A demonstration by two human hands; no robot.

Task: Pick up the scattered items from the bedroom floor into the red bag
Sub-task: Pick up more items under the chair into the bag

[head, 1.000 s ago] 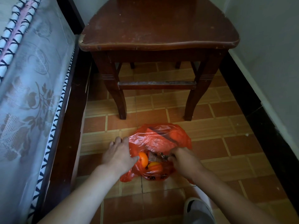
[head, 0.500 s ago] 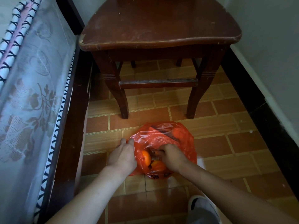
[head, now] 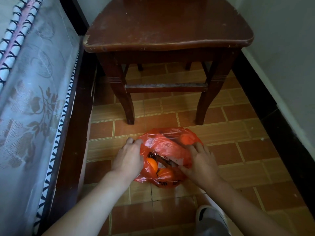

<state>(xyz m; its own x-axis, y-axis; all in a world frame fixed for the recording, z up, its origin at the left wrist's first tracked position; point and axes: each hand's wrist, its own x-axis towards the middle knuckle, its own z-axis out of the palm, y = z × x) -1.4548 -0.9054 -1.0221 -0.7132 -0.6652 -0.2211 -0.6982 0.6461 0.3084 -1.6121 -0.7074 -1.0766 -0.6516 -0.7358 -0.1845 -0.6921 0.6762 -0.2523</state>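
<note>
The red bag (head: 167,142) lies on the tiled floor in front of a chair, its mouth open toward me. Inside it I see an orange (head: 151,165), a second orange (head: 165,173) below it, and a dark snack wrapper (head: 161,158) lying across them. My left hand (head: 128,159) grips the bag's left rim. At the bag's right rim, my right hand (head: 202,161) has its fingers bent over the plastic and its thumb pointing toward the wrapper.
A dark wooden chair (head: 167,31) stands just beyond the bag, its front legs close to it. The bed with a lace cover (head: 34,99) and dark frame (head: 80,116) lines the left. A wall with black skirting (head: 272,113) runs along the right. My slippered foot (head: 210,218) is at the bottom.
My right hand has come out of the bag's mouth and moved to its right rim. The left hand stays on the left rim. The bag's mouth is wider.
</note>
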